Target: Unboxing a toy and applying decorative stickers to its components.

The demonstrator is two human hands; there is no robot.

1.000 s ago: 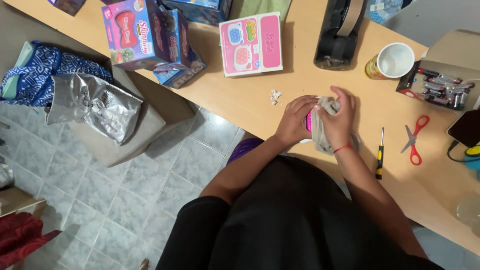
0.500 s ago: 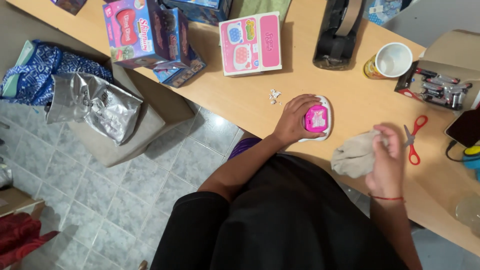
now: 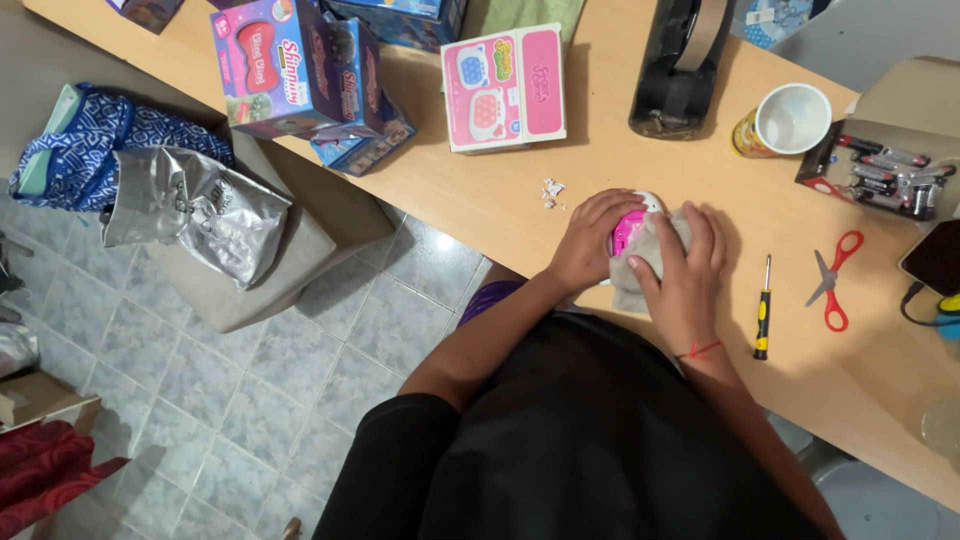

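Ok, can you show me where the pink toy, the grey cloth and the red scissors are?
Small pink and white plastic toy [image 3: 627,230], head view, on its pink front between the hands.
Crumpled grey cloth [image 3: 660,237], head view, on the fold beside the right fingers.
Red-handled scissors [image 3: 833,281], head view, near the pivot.

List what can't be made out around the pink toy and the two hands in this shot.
Head view only:
- Pink toy: mostly covered by the left hand and the grey cloth; its face is hidden.
- Grey cloth: largely under the right hand; extent unclear.
- White scraps: too small to identify.
- Box of batteries: cut by the right edge.
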